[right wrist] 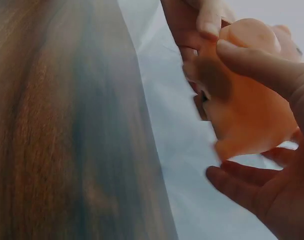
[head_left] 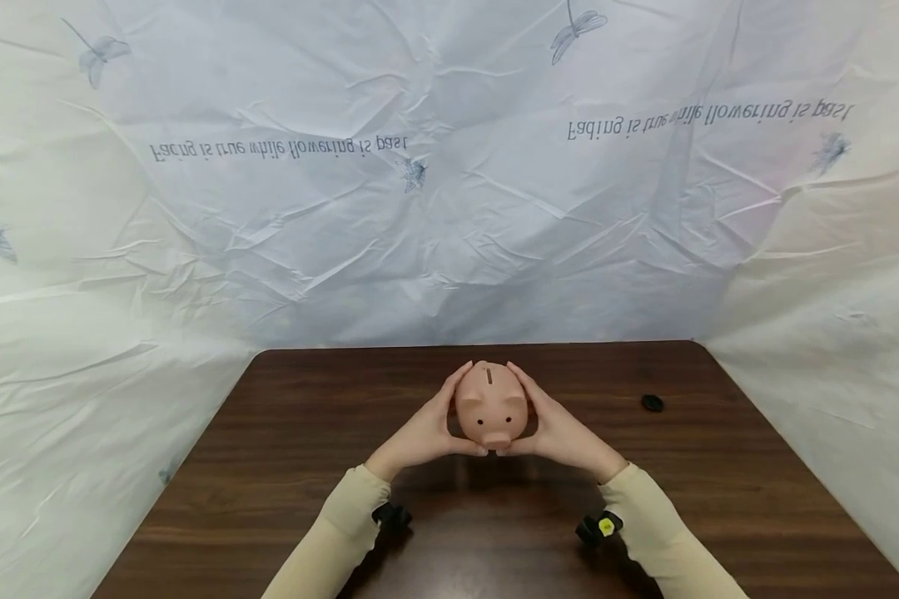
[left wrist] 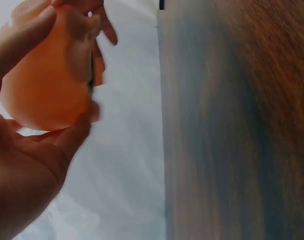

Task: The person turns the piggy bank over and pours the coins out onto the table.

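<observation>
A pink piggy bank point(head_left: 492, 406) is held between both hands over the far half of the table, its snout towards me and the coin slot on its back in sight. My left hand point(head_left: 425, 430) grips its left side, thumb near the snout and fingers round the flank. On the opposite side my right hand point(head_left: 567, 433) holds it the same way. In the left wrist view the piggy bank point(left wrist: 39, 82) is clear of the tabletop, and its underside looks blurred. The right wrist view shows the piggy bank point(right wrist: 259, 105) with a dark patch at its underside.
A small round black piece point(head_left: 652, 403) lies on the dark wooden table point(head_left: 307, 466) to the right. White printed sheeting point(head_left: 449, 249) hangs behind the table and along both sides. Each wrist wears a black camera mount point(head_left: 599, 527).
</observation>
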`<state>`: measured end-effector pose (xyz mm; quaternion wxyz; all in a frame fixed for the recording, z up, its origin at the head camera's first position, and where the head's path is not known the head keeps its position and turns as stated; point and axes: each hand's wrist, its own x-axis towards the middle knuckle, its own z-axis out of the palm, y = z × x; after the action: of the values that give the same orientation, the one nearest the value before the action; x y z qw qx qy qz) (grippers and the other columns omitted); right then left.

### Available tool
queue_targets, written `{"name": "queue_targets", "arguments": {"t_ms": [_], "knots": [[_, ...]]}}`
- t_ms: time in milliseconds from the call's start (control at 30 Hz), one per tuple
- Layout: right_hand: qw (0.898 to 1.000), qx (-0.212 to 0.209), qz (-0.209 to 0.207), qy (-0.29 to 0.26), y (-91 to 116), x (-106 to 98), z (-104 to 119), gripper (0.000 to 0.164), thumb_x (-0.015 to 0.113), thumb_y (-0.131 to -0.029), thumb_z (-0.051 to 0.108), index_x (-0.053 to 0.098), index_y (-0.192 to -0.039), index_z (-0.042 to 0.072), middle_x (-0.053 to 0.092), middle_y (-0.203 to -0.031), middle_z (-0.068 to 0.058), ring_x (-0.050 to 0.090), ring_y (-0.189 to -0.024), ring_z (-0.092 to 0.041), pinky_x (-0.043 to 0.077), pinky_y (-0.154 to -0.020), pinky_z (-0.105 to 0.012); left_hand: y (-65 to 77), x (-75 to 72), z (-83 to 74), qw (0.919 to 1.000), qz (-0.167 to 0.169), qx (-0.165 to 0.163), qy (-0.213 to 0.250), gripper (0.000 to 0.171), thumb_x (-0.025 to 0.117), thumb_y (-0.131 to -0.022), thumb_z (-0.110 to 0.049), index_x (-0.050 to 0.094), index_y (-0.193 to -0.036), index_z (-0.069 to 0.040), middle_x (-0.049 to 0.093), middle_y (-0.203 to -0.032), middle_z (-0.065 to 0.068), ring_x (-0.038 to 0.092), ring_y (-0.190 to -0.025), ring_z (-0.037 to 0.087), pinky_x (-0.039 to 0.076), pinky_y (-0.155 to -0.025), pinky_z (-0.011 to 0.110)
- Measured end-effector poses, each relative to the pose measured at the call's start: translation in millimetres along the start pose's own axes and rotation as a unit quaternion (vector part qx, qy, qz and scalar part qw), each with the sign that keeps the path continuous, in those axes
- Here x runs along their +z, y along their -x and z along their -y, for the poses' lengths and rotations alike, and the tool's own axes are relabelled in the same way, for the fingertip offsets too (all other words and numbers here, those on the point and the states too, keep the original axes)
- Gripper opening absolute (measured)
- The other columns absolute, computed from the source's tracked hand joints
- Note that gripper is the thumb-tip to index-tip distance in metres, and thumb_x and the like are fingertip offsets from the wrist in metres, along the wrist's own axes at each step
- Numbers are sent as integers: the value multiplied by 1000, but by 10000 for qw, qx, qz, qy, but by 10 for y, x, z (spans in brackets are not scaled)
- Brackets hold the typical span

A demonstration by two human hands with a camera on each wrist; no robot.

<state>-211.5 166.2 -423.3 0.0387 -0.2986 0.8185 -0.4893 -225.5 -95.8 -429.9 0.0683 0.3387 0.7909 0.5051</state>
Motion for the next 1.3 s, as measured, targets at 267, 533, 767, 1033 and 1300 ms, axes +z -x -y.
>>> {"name": "queue_targets", "arguments": {"t_ms": [267, 533, 767, 1033, 1300], "knots": [[9926, 865, 684, -504, 14, -14, -54, 91, 70, -98, 34, 8, -163, 18, 48, -147, -15, 61, -120, -24, 55, -91, -38, 22, -29, 50, 9896, 444, -1145, 746, 99, 77, -90, -43, 13, -162, -18, 50, -145, 6, 61, -117, 15, 54, -93, 36], [9855, 1416, 780, -512, -17, 15, -60, 60, 32, -110, 47, 38, -152, 5, 66, -103, -14, 66, -87, -28, 56, -80, -45, 24, -43, 68, 9743, 737, -1843, 1062, 76, 50, -99, -63, 41, -150, -7, 69, -113, 8, 70, -92, 22, 59, -82, 38], [9812, 1592, 844, -688, -4, 37, -62, 59, 28, -110, 49, 42, -148, 6, 67, -98, -12, 67, -84, -29, 57, -76, -47, 48, -32, 72, 9730, 886, -1862, 1040, 75, 44, -99, -68, 52, -142, -8, 73, -99, 7, 72, -87, 24, 60, -78, 38], [9877, 1292, 594, -647, 7, -28, -39, 77, 56, -104, 42, 12, -163, 19, 51, -143, -17, 63, -112, -27, 53, -91, -48, 30, -71, 87, 9800, 630, -1482, 1168, 81, 68, -96, -48, 26, -157, -16, 59, -132, 4, 64, -109, 19, 55, -90, 37], [9940, 265, 771, -733, 82, -26, 40, 114, 82, -87, 22, -3, -161, 38, 24, -162, -16, 50, -133, -35, 51, -99, -47, 130, -70, 35, 9980, 295, -385, -407, 114, 88, -80, -37, 8, -160, -42, 29, -159, -9, 41, -140, 12, 44, -108, 44]]}}
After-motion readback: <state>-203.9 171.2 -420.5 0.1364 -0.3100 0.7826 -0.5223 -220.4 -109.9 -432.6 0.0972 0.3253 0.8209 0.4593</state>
